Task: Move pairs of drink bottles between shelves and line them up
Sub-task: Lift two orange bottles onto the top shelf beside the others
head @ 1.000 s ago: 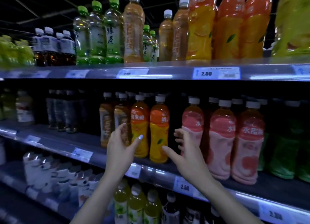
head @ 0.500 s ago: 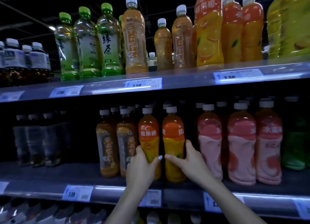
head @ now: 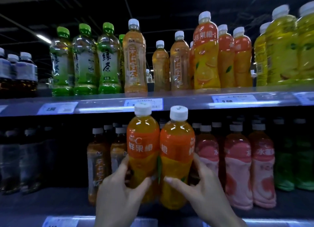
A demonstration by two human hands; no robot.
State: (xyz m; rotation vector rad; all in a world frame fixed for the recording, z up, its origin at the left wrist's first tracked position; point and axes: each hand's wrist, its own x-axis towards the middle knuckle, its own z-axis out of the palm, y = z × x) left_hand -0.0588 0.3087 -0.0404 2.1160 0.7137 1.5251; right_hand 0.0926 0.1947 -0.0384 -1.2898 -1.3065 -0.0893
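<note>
Two orange juice bottles with white caps are held side by side in front of the middle shelf. My left hand [head: 119,191] grips the left orange bottle [head: 142,145] low on its body. My right hand [head: 200,191] grips the right orange bottle [head: 176,150] the same way. Both bottles are upright, touching each other, and lifted so their caps reach the upper shelf's front edge [head: 105,107]. More orange juice bottles [head: 206,60] stand on the upper shelf at the right.
The upper shelf also carries green tea bottles [head: 107,60], amber tea bottles [head: 135,60], yellow bottles [head: 282,50] and dark bottles [head: 18,70]. On the middle shelf [head: 51,203] stand brown tea bottles [head: 97,160], pink bottles [head: 237,167] and green bottles [head: 288,167].
My hands closed on the two front orange bottles on the middle shelf, then lifted them up and toward me. The camera tilted upward.
</note>
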